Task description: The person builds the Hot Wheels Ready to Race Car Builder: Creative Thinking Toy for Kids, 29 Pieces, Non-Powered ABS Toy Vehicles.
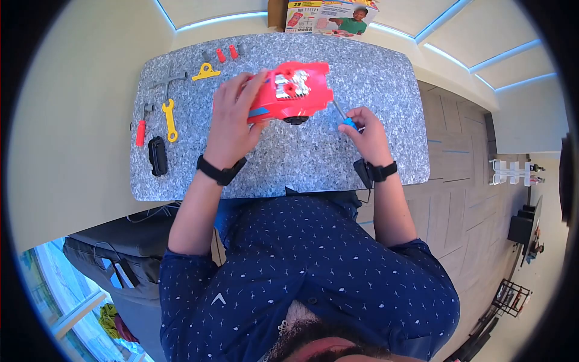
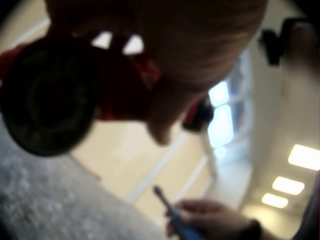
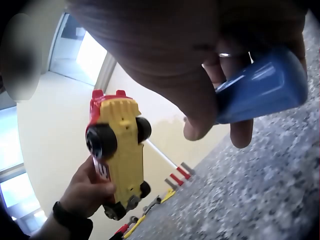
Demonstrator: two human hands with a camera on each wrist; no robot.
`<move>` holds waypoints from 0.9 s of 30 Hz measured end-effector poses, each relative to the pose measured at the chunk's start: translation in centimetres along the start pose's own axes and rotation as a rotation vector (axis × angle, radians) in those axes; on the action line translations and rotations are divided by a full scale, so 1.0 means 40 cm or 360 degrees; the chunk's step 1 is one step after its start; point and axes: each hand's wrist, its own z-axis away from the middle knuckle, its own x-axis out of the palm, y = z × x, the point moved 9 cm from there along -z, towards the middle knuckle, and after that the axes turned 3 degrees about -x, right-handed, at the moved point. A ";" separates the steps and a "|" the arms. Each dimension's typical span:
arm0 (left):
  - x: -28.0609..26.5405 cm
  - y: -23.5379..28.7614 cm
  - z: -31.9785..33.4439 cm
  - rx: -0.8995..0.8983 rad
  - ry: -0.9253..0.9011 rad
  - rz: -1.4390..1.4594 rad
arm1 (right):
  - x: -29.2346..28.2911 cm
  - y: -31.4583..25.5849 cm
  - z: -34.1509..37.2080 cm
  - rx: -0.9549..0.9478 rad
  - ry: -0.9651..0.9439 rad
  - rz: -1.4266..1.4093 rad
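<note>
A red toy car (image 1: pixel 274 96) is gripped by the left hand (image 1: pixel 232 117), which wraps round one end of it above the table. Its yellow underside (image 3: pixel 122 150) with black wheels faces the right wrist view. The right hand (image 1: pixel 369 136) holds a screwdriver by its blue handle (image 3: pixel 265 90), the grey shaft (image 1: pixel 339 110) pointing up toward the car's other end; whether the tip touches the car cannot be told in the head view. In the left wrist view a dark wheel (image 2: pixel 50 97) is close to the camera, and the screwdriver (image 2: pixel 172 212) appears apart from the car.
On the speckled grey table (image 1: pixel 325 163) lie a yellow wrench (image 1: pixel 170 120), a yellow bracket (image 1: pixel 206 72), a grey cross-shaped tool (image 1: pixel 169 78), a red-handled screwdriver (image 1: pixel 141 133), small red pieces (image 1: pixel 233 52) and a black case (image 1: pixel 157 156). A printed box (image 1: pixel 332 17) stands behind.
</note>
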 end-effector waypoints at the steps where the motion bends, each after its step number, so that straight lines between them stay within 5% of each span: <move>1: 0.020 0.004 -0.019 0.0057 -0.0058 -0.0127 | -0.005 0.058 -0.025 0.0032 0.0023 -0.0046; 11: 0.277 -0.080 -0.053 -0.0037 -0.0337 -0.0744 | -0.015 0.057 -0.113 0.0026 0.0338 0.0442; 23: 0.281 -0.083 -0.043 -0.0083 -0.0426 -0.0671 | 0.037 0.081 -0.137 -0.0012 0.0212 0.0628; 27: 0.190 -0.043 -0.014 -0.0114 -0.0233 -0.0456 | 0.013 0.077 -0.127 0.0077 0.0238 0.0487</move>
